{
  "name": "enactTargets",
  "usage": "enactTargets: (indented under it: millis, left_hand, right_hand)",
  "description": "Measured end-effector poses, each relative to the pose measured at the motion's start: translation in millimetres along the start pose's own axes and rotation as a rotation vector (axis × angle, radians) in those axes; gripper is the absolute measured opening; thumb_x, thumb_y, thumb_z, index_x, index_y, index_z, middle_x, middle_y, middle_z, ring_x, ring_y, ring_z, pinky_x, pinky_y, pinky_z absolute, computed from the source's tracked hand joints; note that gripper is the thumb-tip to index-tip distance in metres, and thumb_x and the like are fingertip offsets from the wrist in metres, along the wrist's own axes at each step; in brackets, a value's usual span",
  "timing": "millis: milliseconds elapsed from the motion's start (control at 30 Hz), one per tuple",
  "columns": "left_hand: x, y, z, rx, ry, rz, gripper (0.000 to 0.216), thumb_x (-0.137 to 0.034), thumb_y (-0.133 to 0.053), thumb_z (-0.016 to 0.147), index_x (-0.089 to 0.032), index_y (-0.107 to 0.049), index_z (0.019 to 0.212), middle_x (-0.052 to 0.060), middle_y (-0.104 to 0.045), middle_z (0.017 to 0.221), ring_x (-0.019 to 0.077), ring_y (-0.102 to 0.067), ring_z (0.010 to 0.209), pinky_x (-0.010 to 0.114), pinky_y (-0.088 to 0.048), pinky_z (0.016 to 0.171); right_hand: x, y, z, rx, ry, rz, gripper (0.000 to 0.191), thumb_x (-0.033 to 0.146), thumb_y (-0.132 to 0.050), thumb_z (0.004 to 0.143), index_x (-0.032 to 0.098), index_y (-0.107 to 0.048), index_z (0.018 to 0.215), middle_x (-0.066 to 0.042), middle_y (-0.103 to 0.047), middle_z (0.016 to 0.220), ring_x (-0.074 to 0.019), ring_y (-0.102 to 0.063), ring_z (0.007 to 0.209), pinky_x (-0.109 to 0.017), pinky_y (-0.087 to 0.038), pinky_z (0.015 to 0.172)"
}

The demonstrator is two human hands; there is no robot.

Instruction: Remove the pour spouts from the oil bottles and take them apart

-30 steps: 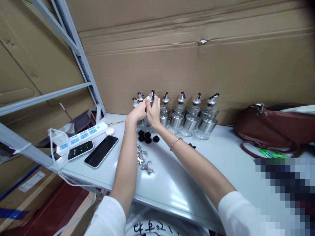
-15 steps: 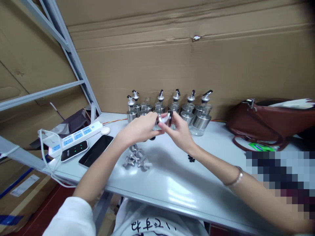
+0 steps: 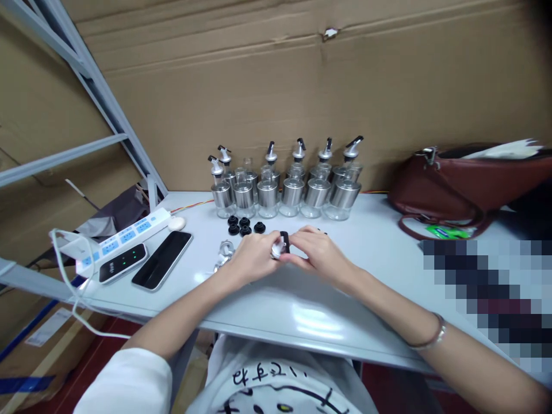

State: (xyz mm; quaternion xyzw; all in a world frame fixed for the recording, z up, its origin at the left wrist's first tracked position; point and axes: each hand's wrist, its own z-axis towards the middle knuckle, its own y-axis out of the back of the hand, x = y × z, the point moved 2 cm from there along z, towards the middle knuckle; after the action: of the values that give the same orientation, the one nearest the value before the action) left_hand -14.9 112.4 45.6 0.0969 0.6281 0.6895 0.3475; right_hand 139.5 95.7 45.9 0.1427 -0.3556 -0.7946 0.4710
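My left hand is closed around a silver pour spout with a black flip cap, held low over the table. Thumb and fingertips of my right hand press on the black cap from the other side. Left of my left hand, partly hidden by it, lie loose silver spout parts. Several black rubber stoppers are grouped just beyond. Behind them stand two rows of glass bottles with steel sleeves. Some bottles, mostly in the back row, carry pour spouts; the other front necks are bare.
On the left are a power strip, a device with green lights, a phone, a white round object and a white cable. A brown bag sits right. Cardboard backs the table.
Both hands have come down and toward me with the spout, away from the bottles. The front bottles and black stoppers now show uncovered. The camera view has shifted a little.
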Motion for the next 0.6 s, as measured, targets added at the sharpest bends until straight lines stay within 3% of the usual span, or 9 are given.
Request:
enactTargets:
  millis: [167,300,433,600]
  left_hand:
    - [-1.8,-7.0,-0.9,0.052,-0.154,0.212,0.030,-0.044,-0.055,0.081,-0.015,-0.061,0.080,0.010,-0.067,0.068,0.0269,-0.065,0.066,0.035,-0.045,0.065]
    - [-4.8,-8.5,-0.8,0.081,-0.235,0.281,0.032,-0.044,-0.057,0.078,-0.014,-0.065,0.070,0.009,-0.065,0.058,0.0256,-0.065,0.061,0.035,-0.045,0.067]
    - [-8.3,-8.5,-2.0,0.097,-0.302,0.320,0.036,-0.044,-0.055,0.078,-0.013,-0.064,0.061,0.010,-0.064,0.054,0.0239,-0.063,0.056,0.035,-0.044,0.065]
    - [-11.2,-7.7,-3.3,0.071,-0.380,0.320,0.037,-0.040,-0.050,0.082,-0.015,-0.059,0.057,0.007,-0.062,0.052,0.0191,-0.060,0.052,0.033,-0.040,0.062]
  right_hand:
    - [-0.2,8.6,-6.3,-0.059,0.159,-0.210,0.030,0.040,-0.049,0.096,0.018,-0.056,0.077,-0.003,-0.062,0.068,-0.0159,-0.054,0.059,-0.033,-0.038,0.072]
    - [1.1,16.0,-5.0,-0.117,0.199,-0.243,0.026,0.045,-0.055,0.092,0.019,-0.060,0.093,-0.007,-0.067,0.082,-0.0185,-0.059,0.068,-0.036,-0.040,0.071]
    - [2.5,15.8,-3.4,-0.067,0.315,-0.250,0.025,0.039,-0.051,0.095,0.018,-0.059,0.106,-0.006,-0.067,0.083,-0.0184,-0.059,0.071,-0.034,-0.042,0.065]
    - [1.5,13.7,-6.6,-0.090,0.327,-0.281,0.030,0.035,-0.038,0.100,0.015,-0.061,0.102,-0.007,-0.064,0.073,-0.0189,-0.056,0.065,-0.034,-0.039,0.060]
